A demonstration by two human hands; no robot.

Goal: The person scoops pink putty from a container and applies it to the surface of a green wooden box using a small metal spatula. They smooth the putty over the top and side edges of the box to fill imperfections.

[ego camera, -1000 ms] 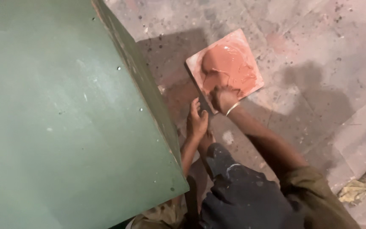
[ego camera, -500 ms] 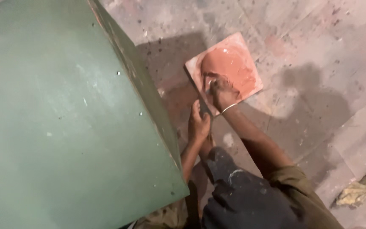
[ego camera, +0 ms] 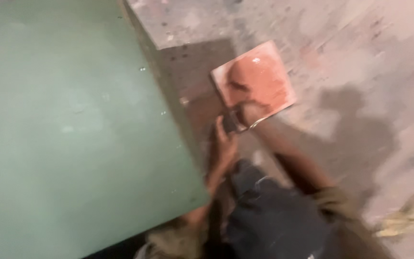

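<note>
Lying flat on the floor, the reddish tile is pressed by the right hand, the left hand close beside; finger positions cannot be told through blur.

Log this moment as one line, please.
left hand: by tile's near edge | right hand: on reddish tile | floor: dusty | green panel: left

No packages, labels, signs or screens are seen anywhere in the view.
</note>
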